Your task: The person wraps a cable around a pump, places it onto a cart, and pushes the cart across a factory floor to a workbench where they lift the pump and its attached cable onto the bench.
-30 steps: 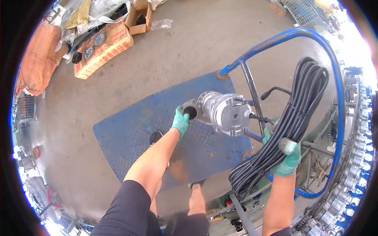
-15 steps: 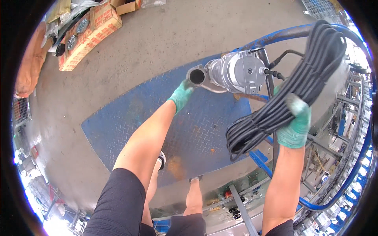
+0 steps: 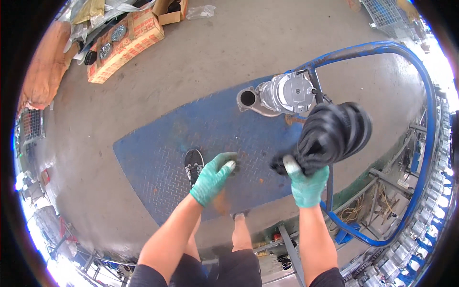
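Note:
A thick coil of black cable [image 3: 334, 134] is gripped at its near end by my right hand [image 3: 308, 184], in a green glove. The coil is tilted and slightly blurred. My left hand [image 3: 215, 177], gloved the same, hangs empty over the platform with its fingers loosely bent and apart from the thumb. Beyond both hands, a silver metal pump [image 3: 291, 93] with a round open outlet stands at the far edge of the blue checkered platform [image 3: 162, 158]. A black cable leaves the pump's right side toward the coil.
A blue tubular handle [image 3: 427, 119] rises along the platform's right side. My shoe [image 3: 193, 165] stands on the platform. At the far left lie a long printed carton [image 3: 126, 48] and a brown wrapped bundle [image 3: 48, 67]. Rows of silver parts [image 3: 416, 234] line the right.
My left hand has let go of the pump's outlet and come back toward me. My right hand has brought the coil nearer and leftward, turning it.

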`<state>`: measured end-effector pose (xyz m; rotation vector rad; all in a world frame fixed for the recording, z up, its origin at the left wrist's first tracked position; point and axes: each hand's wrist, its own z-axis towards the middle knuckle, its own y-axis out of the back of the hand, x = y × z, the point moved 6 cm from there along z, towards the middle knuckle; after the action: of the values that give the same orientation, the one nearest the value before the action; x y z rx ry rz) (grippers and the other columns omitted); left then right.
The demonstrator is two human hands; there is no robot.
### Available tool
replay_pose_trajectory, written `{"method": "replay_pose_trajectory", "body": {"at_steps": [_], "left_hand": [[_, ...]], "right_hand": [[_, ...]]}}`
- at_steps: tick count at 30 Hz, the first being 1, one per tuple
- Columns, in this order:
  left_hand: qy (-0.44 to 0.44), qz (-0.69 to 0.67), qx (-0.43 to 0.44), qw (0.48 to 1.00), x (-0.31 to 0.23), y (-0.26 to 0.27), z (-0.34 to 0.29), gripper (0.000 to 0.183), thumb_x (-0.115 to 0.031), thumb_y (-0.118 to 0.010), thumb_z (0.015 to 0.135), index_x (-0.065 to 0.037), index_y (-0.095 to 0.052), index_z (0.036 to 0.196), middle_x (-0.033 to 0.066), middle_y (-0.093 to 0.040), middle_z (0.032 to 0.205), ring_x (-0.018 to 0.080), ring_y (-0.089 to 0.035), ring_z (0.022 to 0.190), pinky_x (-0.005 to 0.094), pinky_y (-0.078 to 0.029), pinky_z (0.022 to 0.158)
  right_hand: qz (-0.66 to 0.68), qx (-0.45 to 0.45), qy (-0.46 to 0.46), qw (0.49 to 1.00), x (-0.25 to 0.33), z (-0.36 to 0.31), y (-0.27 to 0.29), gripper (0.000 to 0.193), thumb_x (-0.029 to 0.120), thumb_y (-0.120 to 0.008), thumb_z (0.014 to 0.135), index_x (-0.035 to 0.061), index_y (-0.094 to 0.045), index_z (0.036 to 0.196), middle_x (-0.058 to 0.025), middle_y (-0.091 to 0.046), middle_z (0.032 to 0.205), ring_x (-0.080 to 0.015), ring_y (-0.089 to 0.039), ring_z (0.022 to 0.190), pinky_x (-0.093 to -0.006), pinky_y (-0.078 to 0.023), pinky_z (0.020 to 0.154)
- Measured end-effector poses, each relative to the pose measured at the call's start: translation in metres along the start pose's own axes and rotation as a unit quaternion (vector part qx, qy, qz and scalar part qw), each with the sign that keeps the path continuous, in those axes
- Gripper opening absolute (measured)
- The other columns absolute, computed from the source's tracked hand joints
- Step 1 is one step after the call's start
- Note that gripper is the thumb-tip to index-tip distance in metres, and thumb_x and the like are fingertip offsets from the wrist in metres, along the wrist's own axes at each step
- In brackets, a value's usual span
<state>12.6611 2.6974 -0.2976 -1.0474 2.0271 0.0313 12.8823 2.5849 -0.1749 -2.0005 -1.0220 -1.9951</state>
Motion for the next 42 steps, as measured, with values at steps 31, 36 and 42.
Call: {"method": "replay_pose_trajectory", "body": {"at_steps": [31, 36, 42], "left_hand": [[0.028, 0.047, -0.028, 0.998, 0.103, -0.033, -0.049, 0.030, -0.015, -0.062, 0.104, -0.001, -0.065, 0.130, 0.0104, -0.073, 0.118, 0.0173, -0.066, 0.108, 0.0326, -0.052, 0.098], [0.039, 0.029, -0.027, 0.998, 0.112, -0.036, -0.051, 0.029, -0.014, -0.063, 0.104, -0.001, -0.066, 0.130, 0.0086, -0.073, 0.116, 0.0154, -0.065, 0.105, 0.0318, -0.052, 0.096], [0.011, -0.006, -0.035, 0.999, 0.117, -0.046, -0.049, 0.028, -0.014, -0.063, 0.104, -0.002, -0.066, 0.129, 0.0085, -0.073, 0.116, 0.0149, -0.065, 0.103, 0.0317, -0.052, 0.095]], "right_hand": [[0.063, -0.034, -0.346, 0.935, -0.098, 0.094, -0.129, 0.038, 0.044, -0.081, 0.093, 0.0139, -0.069, 0.113, -0.0026, -0.067, 0.097, -0.0204, -0.067, 0.082, -0.0381, -0.066, 0.062], [-0.083, 0.058, -0.287, 0.953, -0.066, 0.075, -0.093, 0.051, 0.049, -0.082, 0.090, 0.0053, -0.072, 0.115, -0.0084, -0.070, 0.101, -0.0212, -0.067, 0.079, -0.0398, -0.061, 0.068], [-0.405, -0.109, 0.254, 0.872, 0.091, 0.112, -0.041, 0.063, 0.044, -0.086, 0.084, -0.0028, -0.068, 0.122, -0.0245, -0.064, 0.122, -0.0363, -0.068, 0.105, -0.0442, -0.055, 0.093]]}}
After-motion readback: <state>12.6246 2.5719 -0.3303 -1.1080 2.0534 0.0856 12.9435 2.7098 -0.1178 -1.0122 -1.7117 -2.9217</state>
